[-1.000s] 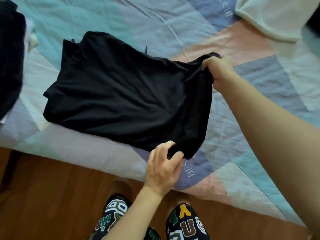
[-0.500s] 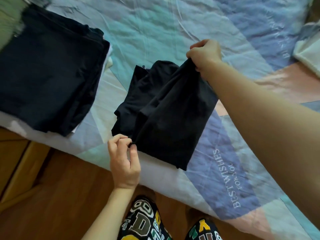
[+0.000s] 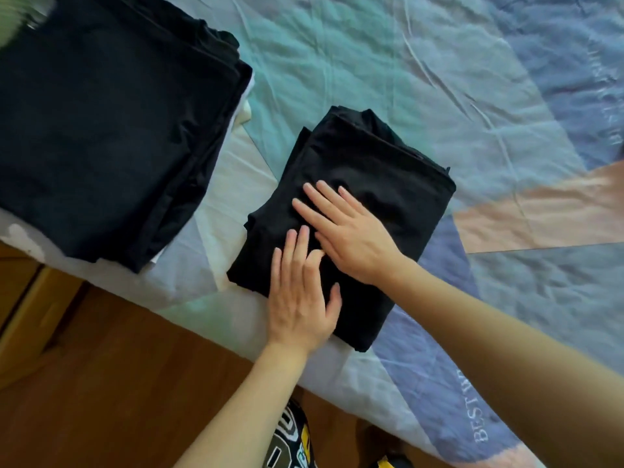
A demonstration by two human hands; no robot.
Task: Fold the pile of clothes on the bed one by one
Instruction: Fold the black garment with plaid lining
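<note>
A black garment [image 3: 378,170] lies folded into a compact rectangle near the bed's front edge. My left hand [image 3: 299,298] lies flat on its near part with straight fingers. My right hand [image 3: 344,228] presses flat on its middle, fingers spread and pointing up-left. The fingertips of both hands almost touch. A stack of folded dark clothes [image 3: 108,123] sits at the left on the bed.
The bed is covered by a patchwork sheet [image 3: 422,69] in teal, blue and peach. Its front edge runs diagonally above a wooden floor [image 3: 118,383]. A pale wooden piece of furniture [image 3: 20,298] stands at the far left. My patterned trouser legs [image 3: 290,444] show below.
Both hands have let go of the corners they pinched. The raised half of the garment now lies folded over, and both palms rest flat on it.
</note>
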